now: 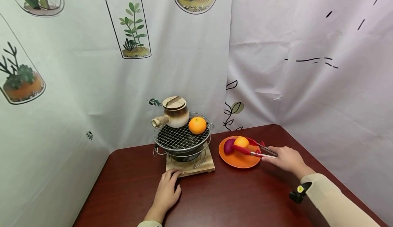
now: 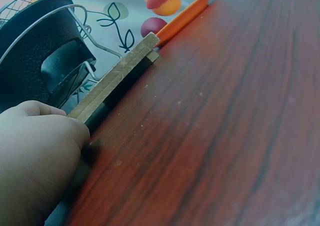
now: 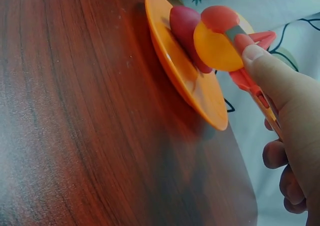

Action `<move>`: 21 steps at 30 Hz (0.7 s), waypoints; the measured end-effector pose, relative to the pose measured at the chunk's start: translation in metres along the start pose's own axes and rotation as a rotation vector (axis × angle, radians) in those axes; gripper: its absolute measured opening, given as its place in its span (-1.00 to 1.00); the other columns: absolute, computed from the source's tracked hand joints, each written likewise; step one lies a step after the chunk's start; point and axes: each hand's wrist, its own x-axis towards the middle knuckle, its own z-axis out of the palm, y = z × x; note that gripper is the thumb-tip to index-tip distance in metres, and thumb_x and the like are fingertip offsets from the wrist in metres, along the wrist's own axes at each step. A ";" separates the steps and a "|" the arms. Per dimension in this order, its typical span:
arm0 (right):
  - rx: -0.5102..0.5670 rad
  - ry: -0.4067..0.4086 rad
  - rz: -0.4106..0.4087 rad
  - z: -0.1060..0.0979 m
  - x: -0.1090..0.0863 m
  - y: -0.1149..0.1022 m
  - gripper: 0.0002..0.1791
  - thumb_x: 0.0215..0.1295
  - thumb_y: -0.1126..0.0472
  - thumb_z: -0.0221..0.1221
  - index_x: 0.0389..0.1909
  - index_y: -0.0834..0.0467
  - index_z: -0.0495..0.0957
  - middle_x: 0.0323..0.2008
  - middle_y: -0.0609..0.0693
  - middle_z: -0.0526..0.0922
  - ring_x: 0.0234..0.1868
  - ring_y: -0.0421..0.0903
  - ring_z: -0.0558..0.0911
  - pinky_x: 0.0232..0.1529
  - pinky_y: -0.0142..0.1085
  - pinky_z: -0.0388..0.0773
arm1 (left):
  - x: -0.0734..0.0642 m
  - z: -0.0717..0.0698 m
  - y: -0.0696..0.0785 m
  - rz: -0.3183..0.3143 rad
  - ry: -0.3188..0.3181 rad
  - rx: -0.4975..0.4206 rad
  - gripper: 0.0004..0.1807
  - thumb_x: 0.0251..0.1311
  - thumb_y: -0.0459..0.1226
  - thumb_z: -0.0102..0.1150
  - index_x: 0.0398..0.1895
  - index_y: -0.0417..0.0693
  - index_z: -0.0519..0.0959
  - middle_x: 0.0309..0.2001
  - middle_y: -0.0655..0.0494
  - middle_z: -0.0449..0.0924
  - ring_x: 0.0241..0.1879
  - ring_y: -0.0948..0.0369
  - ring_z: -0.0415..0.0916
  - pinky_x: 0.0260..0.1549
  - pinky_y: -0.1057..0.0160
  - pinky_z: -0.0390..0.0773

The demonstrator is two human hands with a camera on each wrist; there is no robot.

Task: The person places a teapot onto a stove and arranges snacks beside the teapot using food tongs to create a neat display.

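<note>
My right hand [image 1: 288,159] grips red-tipped metal tongs [image 1: 264,154], also seen in the right wrist view. Between the tongs' red heads is an orange-yellow round fruit [image 3: 210,48], over the orange plate [image 1: 241,165]. Beside that fruit a smooth purple rounded thing [image 3: 186,28] lies on the plate; its kind is unclear. My left hand [image 1: 166,192] rests its fingers on the front edge of a wooden board [image 1: 209,165]. On that board stands a small round grill [image 1: 172,139] with a mesh top. An orange [image 1: 197,125] sits on the mesh.
A lidded clay pot [image 1: 177,117] with a side handle stands on the grill, left of the orange. Wire loops stick out from the grill's sides. The dark red table [image 1: 233,199] ends at patterned white cloth [image 1: 190,66] behind and at both sides.
</note>
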 end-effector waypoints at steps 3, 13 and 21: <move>-0.006 -0.015 -0.002 0.002 0.000 0.000 -0.07 0.14 -0.49 0.18 0.23 0.21 0.59 -0.09 0.21 0.72 -0.17 0.12 0.66 -0.19 0.14 0.62 | 0.000 0.000 0.000 -0.001 0.004 0.004 -0.47 -0.03 -0.39 0.32 0.12 -0.02 0.61 0.18 -0.01 0.48 0.20 -0.10 0.38 0.10 -0.15 0.46; -0.047 -0.020 -0.024 0.002 -0.002 0.002 -0.10 0.13 -0.47 0.21 0.20 0.20 0.62 -0.11 0.20 0.73 -0.17 0.13 0.68 -0.17 0.16 0.62 | 0.000 -0.001 0.000 -0.001 -0.004 -0.002 -0.46 -0.04 -0.40 0.33 0.13 -0.05 0.61 0.18 -0.02 0.48 0.21 -0.10 0.38 0.13 -0.14 0.45; -0.062 -0.019 -0.055 0.003 -0.005 0.005 -0.12 0.12 -0.47 0.22 0.16 0.20 0.64 -0.15 0.15 0.74 -0.21 0.10 0.69 -0.24 0.11 0.63 | -0.001 0.001 -0.002 0.017 0.024 0.006 -0.46 -0.07 -0.40 0.33 0.11 -0.05 0.61 0.17 -0.03 0.50 0.20 -0.10 0.40 0.11 -0.13 0.46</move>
